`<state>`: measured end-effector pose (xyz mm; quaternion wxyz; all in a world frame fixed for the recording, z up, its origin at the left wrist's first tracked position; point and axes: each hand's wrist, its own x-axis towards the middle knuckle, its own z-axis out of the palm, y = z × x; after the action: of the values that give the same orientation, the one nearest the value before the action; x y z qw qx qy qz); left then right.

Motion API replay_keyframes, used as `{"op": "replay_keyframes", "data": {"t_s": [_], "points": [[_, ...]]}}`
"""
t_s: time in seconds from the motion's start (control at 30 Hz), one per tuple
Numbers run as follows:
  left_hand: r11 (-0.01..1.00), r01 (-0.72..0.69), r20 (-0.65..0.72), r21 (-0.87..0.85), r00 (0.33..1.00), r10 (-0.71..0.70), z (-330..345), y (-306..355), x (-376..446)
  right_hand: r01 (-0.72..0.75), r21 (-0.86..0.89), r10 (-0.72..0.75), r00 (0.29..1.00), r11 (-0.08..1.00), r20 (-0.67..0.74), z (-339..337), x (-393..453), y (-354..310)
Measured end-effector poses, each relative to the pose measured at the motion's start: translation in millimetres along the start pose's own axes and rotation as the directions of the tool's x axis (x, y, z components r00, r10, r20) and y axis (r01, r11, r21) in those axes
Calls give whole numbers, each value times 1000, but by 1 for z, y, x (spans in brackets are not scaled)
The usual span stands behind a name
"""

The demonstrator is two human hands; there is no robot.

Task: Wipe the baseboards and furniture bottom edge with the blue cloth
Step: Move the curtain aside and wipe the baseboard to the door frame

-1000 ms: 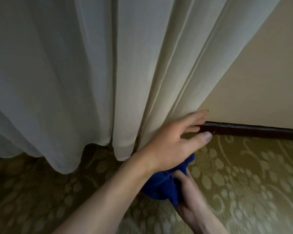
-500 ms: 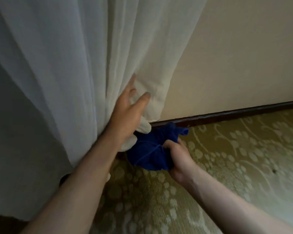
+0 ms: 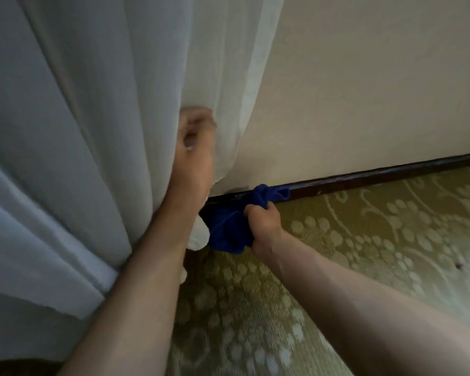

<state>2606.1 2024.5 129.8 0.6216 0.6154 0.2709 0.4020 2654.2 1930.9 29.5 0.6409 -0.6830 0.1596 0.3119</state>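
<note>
My right hand [image 3: 263, 223] grips the bunched blue cloth [image 3: 228, 226] and holds it against the dark wooden baseboard [image 3: 377, 176], which runs along the foot of the cream wall. The cloth's tip lies on the baseboard near the curtain. My left hand [image 3: 194, 147] is raised higher, its fingers curled into the pale curtain [image 3: 92, 131], holding the fabric away from the wall. The baseboard's left stretch is hidden behind the curtain and my left arm.
Green patterned carpet [image 3: 364, 240] covers the floor to the right and below. The cream wall [image 3: 364, 90] fills the upper right. Curtain folds hang over the whole left side down to the floor.
My left hand has lifted higher and curled into the curtain, pulling it further aside. My right hand has pushed the blue cloth up onto the baseboard.
</note>
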Motion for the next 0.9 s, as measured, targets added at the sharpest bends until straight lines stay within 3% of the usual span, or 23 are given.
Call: {"op": "replay_keyframes", "data": {"t_s": [0.13, 0.3, 0.43, 0.6, 0.8, 0.9], "points": [[998, -43, -57, 56, 997, 46, -49, 11, 17, -126, -9, 125, 987, 992, -103, 14, -14, 12], [998, -30, -142, 50, 989, 37, -85, 16, 43, -201, -34, 198, 976, 979, -88, 57, -10, 32], [986, -91, -158, 136, 981, 112, -103, 6, 53, -222, 42, 220, 974, 974, 47, 110, 7, 62], [984, -100, -171, 146, 977, 125, -103, 1, 52, -350, 122, 310, 914, 929, 262, 160, 5, 61], [978, -86, -217, 189, 968, 127, -103, -5, 45, -397, 244, 357, 914, 885, 192, 163, 24, 58], [976, -59, -197, 211, 975, 101, -106, -2, 47, -320, 335, 313, 947, 886, 77, 153, 38, 61]]}}
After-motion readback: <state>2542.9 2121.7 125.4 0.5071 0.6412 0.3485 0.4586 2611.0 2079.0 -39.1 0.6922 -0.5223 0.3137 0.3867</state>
